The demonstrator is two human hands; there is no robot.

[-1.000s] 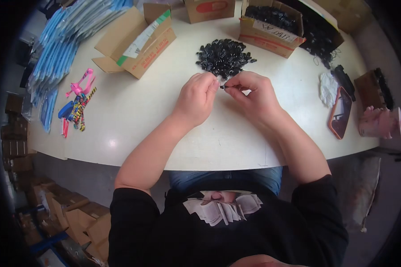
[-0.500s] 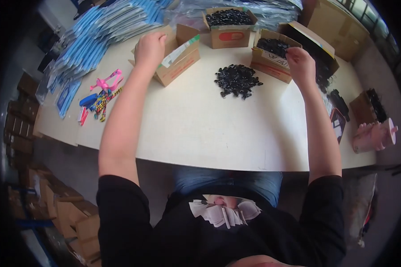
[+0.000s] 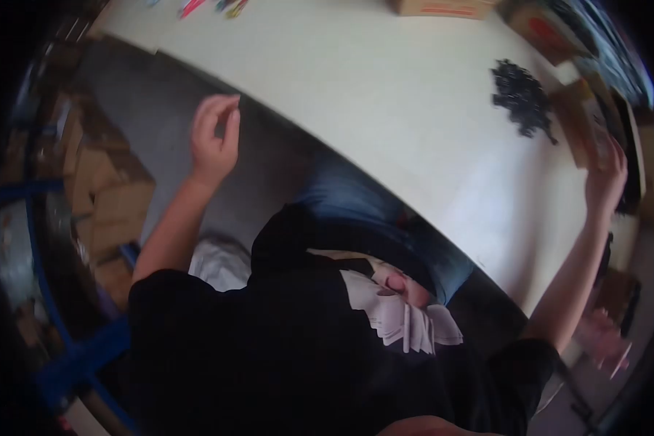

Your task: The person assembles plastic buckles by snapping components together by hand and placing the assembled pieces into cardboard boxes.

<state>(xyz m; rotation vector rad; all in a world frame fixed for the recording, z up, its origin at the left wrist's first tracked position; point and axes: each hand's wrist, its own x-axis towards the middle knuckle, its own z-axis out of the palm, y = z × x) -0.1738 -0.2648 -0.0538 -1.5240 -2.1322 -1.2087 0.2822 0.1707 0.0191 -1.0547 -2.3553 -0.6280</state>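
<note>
My left hand (image 3: 214, 138) is off the table, over the floor. Its fingers curve toward the thumb with a gap between, and I see nothing in it. My right hand (image 3: 607, 174) is at the near end of a cardboard box (image 3: 575, 120) on the right of the table. Blur hides whether its fingers grip the box or something small. Beside that box lies a loose pile of small black pieces (image 3: 521, 98), too blurred to name.
The white table (image 3: 385, 109) runs diagonally across the view. Another cardboard box (image 3: 447, 7) is cut off at the top edge. Brown cartons (image 3: 120, 203) and a blue metal frame (image 3: 87, 356) stand at lower left. A pink cup (image 3: 603, 338) is at the right.
The view has swung left and tilted. My left hand has left the open box at the back and is now off the table. My right hand stays by the right-hand box, now at its near end.
</note>
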